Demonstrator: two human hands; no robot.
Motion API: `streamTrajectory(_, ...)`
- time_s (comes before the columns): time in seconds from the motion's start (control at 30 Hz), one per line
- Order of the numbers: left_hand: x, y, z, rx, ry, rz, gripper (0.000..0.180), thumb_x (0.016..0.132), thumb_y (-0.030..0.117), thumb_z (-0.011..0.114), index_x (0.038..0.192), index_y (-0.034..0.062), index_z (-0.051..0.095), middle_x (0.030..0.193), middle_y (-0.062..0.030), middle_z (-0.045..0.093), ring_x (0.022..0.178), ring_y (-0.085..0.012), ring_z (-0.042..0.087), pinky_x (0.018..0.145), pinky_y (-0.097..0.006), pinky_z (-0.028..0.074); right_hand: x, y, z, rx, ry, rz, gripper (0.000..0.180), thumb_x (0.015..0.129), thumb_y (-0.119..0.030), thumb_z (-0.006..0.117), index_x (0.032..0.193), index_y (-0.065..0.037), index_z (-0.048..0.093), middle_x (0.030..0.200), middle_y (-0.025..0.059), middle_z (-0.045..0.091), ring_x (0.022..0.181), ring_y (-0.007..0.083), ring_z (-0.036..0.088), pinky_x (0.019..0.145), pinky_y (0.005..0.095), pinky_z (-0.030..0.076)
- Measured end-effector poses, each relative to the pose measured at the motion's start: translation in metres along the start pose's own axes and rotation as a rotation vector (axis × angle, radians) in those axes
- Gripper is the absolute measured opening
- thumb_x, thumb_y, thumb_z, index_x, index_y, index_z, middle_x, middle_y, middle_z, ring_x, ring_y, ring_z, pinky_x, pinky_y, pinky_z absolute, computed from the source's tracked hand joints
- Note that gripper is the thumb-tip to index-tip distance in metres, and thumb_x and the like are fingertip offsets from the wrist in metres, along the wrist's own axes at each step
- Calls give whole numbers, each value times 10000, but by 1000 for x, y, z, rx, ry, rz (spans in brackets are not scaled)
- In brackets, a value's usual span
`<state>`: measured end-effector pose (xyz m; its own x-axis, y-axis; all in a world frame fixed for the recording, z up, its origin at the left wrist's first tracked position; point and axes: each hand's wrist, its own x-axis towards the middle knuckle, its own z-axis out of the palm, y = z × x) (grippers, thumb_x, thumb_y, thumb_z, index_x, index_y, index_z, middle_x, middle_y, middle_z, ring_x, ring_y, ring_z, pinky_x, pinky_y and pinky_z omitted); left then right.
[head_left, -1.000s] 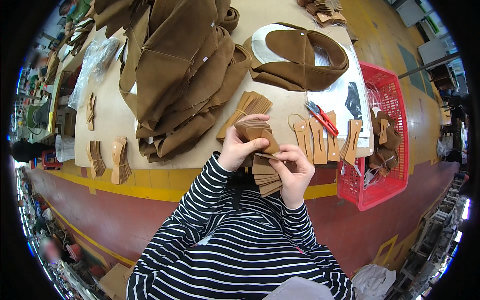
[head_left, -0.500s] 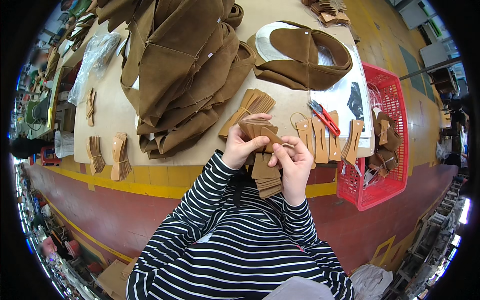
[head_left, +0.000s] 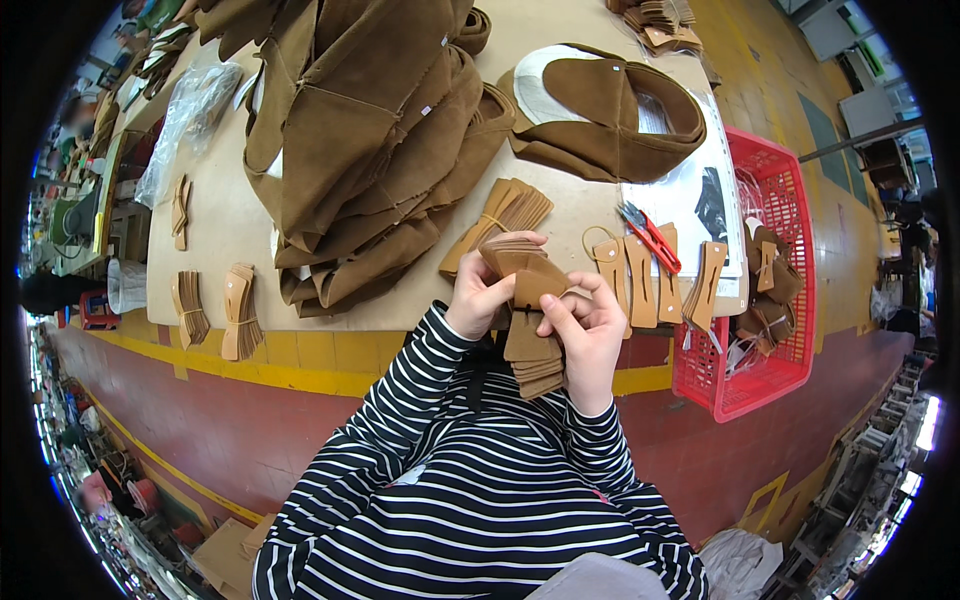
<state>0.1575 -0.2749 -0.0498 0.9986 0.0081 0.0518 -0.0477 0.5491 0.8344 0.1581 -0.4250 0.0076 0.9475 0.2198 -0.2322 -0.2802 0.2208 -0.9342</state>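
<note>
At the table's [head_left: 215, 240] near edge, the held bundle [head_left: 533, 347] is partly covered by the left hand [head_left: 474, 300] and right hand [head_left: 588, 328]; the brown pile [head_left: 350, 130] is cut off above.

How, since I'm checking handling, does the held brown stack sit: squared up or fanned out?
Fanned out: the brown stack in the left hand shows its lower ends stepped apart, not flush.

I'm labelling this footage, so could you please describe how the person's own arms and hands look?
Both arms wear long black sleeves with narrow white stripes, reaching to about the wrists. The left hand and right hand are bare, with no gloves; no cables show on either arm.
</note>
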Motion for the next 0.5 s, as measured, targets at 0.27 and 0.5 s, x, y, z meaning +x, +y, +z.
streamTrajectory(0.27, 0, 5, -1, -172, 3, -75, 497, 852, 217, 561, 1264, -56, 504, 1070, -145, 635, 1000, -202, 607, 919, -320, 469, -8, 7, -8, -74, -124, -159, 65, 769, 53, 622, 824, 20, 615, 861, 51, 529, 781, 107, 487, 709, 229, 369)
streamTrajectory(0.5, -2, 0, 1, 9, 67, -30, 406, 854, 102, 713, 1223, -1, 579, 1091, -45, 643, 975, -108, 594, 875, -259, 474, -1, 3, -4, -171, -66, -168, 55, 875, -8, 629, 824, 10, 614, 876, 41, 496, 772, 80, 471, 700, 208, 386)
